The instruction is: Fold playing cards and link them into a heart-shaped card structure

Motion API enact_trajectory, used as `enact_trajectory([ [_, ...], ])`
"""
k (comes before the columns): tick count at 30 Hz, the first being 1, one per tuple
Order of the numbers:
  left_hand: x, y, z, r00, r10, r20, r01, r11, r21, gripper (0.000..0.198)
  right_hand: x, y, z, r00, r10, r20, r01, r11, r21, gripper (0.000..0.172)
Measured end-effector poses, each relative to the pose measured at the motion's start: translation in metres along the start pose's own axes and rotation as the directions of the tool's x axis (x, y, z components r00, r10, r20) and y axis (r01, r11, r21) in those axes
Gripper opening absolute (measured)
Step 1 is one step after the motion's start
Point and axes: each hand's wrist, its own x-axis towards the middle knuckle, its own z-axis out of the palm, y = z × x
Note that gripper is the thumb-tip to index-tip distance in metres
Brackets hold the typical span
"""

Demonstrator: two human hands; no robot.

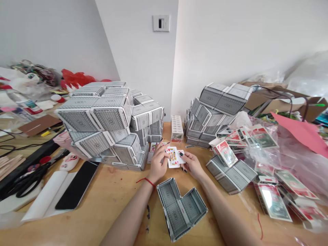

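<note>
My left hand (159, 161), a red string at its wrist, lies with fingers stretched out at the left edge of a court playing card (173, 158). Between thumb and fingers my right hand (191, 164) pinches a red-suited playing card (180, 158), which overlaps the court card. More face-up cards (153, 147) show partly behind my left hand. Between my forearms stands an open-topped, L-shaped box folded from grey-backed cards (176, 208). Just beyond my hands is a small stack of white-edged card boxes (176, 127).
Tall stacks of grey card blocks rise at left (110, 112) and right (217, 102). A loose card block (230, 174) carries a red-and-white card box (224, 152). More card packs (274, 201) and plastic wrap lie right. A black phone (77, 186) and scissors (33, 177) lie left.
</note>
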Motion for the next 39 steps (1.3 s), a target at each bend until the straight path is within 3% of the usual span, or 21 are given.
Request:
enact_trajectory([
  [5,0.000,-0.001,0.003,0.998,-0.062,0.027,0.065,0.992,-0.106,0.021,-0.002,-0.002,0.001,1.000,-0.013,-0.003,0.013,1.000,0.014,0.028],
  [9,0.000,-0.005,0.005,0.986,-0.158,0.058,0.168,0.938,-0.305,0.026,-0.002,-0.003,0.004,0.996,-0.058,-0.064,0.058,0.998,0.002,0.032],
  [12,0.001,-0.009,0.008,0.931,-0.345,0.118,0.358,0.804,-0.475,0.035,-0.001,-0.001,0.005,0.990,-0.096,-0.106,0.093,0.995,-0.027,0.033],
  [15,0.001,-0.014,0.010,0.856,-0.472,0.210,0.506,0.682,-0.529,0.030,0.000,0.002,0.005,0.984,-0.099,-0.147,0.087,0.993,-0.082,0.034],
  [23,0.002,-0.016,0.012,0.804,-0.478,0.353,0.594,0.618,-0.515,0.025,0.001,0.007,0.003,0.919,-0.211,-0.334,0.107,0.947,-0.303,0.040],
  [28,0.001,-0.020,0.016,0.838,-0.479,0.261,0.541,0.667,-0.513,0.021,-0.001,0.004,0.006,0.923,-0.260,-0.282,0.131,0.905,-0.405,0.040],
  [32,0.001,-0.023,0.017,0.871,-0.453,0.187,0.482,0.719,-0.501,0.021,0.000,0.002,0.005,0.946,-0.266,-0.184,0.194,0.922,-0.336,0.032],
  [39,-0.001,-0.029,0.018,0.887,-0.427,0.176,0.457,0.755,-0.470,0.027,0.004,0.010,-0.004,0.957,-0.202,-0.209,0.115,0.924,-0.365,0.034],
])
